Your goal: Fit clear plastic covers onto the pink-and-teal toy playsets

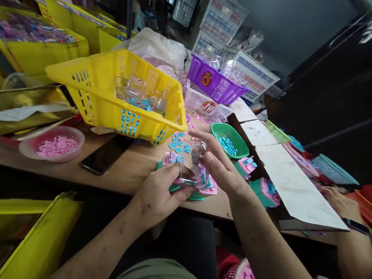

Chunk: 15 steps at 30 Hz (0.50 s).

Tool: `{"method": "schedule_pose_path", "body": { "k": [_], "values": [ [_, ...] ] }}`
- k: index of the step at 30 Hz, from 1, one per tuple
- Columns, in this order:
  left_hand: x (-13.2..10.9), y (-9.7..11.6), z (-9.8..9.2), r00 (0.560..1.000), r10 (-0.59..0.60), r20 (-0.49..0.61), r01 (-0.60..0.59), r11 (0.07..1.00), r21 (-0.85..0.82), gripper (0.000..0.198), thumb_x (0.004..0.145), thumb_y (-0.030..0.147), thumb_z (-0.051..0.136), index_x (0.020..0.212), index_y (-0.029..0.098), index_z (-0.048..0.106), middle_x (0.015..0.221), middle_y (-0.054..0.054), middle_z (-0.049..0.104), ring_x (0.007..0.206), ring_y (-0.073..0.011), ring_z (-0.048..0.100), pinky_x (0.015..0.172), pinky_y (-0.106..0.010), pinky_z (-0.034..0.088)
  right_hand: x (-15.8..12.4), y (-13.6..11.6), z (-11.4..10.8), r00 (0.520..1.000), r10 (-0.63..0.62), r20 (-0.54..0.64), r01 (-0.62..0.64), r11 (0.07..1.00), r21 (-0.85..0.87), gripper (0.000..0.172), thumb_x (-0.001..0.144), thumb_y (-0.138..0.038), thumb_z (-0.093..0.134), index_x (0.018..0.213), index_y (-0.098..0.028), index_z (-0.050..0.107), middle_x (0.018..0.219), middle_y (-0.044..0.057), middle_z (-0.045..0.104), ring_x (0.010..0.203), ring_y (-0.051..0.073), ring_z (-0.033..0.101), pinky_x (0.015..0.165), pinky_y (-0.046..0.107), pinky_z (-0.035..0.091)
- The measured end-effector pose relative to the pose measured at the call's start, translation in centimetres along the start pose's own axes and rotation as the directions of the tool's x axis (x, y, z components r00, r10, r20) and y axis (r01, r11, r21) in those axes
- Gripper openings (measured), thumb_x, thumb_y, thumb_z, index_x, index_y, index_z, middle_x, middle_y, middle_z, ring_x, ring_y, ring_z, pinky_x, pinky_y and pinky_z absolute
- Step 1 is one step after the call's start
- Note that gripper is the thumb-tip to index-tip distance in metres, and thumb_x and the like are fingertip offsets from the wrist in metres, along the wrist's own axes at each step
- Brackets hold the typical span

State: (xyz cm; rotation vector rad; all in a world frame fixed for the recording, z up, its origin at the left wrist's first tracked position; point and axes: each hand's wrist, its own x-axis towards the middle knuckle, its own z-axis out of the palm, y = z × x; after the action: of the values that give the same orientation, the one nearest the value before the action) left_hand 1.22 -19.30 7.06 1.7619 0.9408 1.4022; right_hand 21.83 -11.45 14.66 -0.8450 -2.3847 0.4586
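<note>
The clear case (195, 166), at 8 o'clock from the green bowl (243, 140), looks light, stiff, slick and crackable; best held by its edges. Left hand (161, 191) grasps its 8 o'clock side; right hand (222, 166), at 3 o'clock: grip unclear.

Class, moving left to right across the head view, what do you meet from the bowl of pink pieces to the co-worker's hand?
Bowl of pink pieces, black phone, left hand, clear plastic case, right hand, co-worker's hand.

Clear case (188, 174): partly covered by fingers (215, 162)
Purple basket's label (206, 78): too blurred to read
Pink basket (231, 272): cut off below
Co-worker's forearm (353, 252): cut off, lower right
</note>
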Motion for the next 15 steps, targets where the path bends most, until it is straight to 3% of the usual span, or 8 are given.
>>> {"method": "schedule_pose_path", "body": {
  "k": [2,4,7,10,12,15],
  "values": [
    [0.0,-0.1,0.5,1.000,-0.021,-0.011,0.021,1.000,-0.015,0.013,0.108,0.031,0.078,0.118,0.024,0.078,0.115,-0.005,0.087,0.107,-0.0270,0.085,0.101,-0.040,0.067,-0.8,-1.2,1.4,0.989,-0.020,-0.143,0.020,1.000,0.001,0.048,0.123,-0.054,0.042,0.163,-0.033,0.056,0.163,0.012,0.064,0.151,0.031,0.064,0.124,0.055,0.058],
    [-0.2,-0.2,0.8,1.000,-0.015,0.008,0.015,1.000,-0.024,0.014,0.108,0.029,0.077,0.121,0.024,0.077,0.119,-0.005,0.087,0.109,-0.0268,0.084,0.106,-0.042,0.066,-1.3,-1.7,2.6,0.973,-0.016,-0.229,0.036,0.996,0.083,0.048,0.121,-0.049,0.048,0.165,-0.032,0.056,0.168,0.012,0.062,0.160,0.033,0.058,0.134,0.060,0.051],
    [-0.5,-0.8,0.0,1.000,0.016,-0.005,-0.015,0.996,0.087,0.035,0.102,0.043,0.089,0.129,0.024,0.075,0.131,-0.009,0.083,0.126,-0.0322,0.078,0.121,-0.050,0.060,-1.3,-1.0,3.3,0.946,-0.002,-0.325,0.041,0.993,0.113,0.049,0.118,-0.053,0.050,0.157,-0.027,0.062,0.151,0.015,0.072,0.143,0.034,0.071,0.124,0.060,0.059],
    [-0.7,-3.4,-2.5,0.998,0.022,-0.064,-0.009,0.981,0.195,0.095,0.078,0.064,0.106,0.153,0.023,0.064,0.153,-0.016,0.070,0.148,-0.0405,0.064,0.133,-0.060,0.051,-0.5,0.2,2.8,0.935,0.057,-0.349,0.003,0.985,0.170,0.046,0.119,-0.055,0.045,0.147,-0.027,0.067,0.142,0.014,0.076,0.128,0.032,0.079,0.113,0.055,0.066],
    [-0.7,-6.0,-4.1,0.999,-0.033,-0.043,0.040,0.981,0.189,0.123,0.070,0.065,0.109,0.168,0.021,0.050,0.167,-0.021,0.058,0.158,-0.0437,0.056,0.137,-0.064,0.046,0.2,0.6,2.4,0.948,0.116,-0.296,-0.054,0.977,0.208,0.044,0.120,-0.055,0.044,0.140,-0.027,0.072,0.135,0.012,0.079,0.120,0.029,0.082,0.108,0.051,0.068],
    [-0.3,-9.5,-4.6,0.992,-0.086,0.097,0.074,0.990,0.123,0.130,0.073,0.057,0.108,0.177,0.021,0.038,0.183,-0.024,0.041,0.173,-0.0464,0.041,0.144,-0.068,0.035,1.3,0.3,2.7,0.965,0.162,-0.206,-0.139,0.983,0.119,0.042,0.121,-0.053,0.048,0.130,-0.026,0.079,0.128,0.010,0.084,0.118,0.028,0.083,0.107,0.050,0.068]
  ]
}}
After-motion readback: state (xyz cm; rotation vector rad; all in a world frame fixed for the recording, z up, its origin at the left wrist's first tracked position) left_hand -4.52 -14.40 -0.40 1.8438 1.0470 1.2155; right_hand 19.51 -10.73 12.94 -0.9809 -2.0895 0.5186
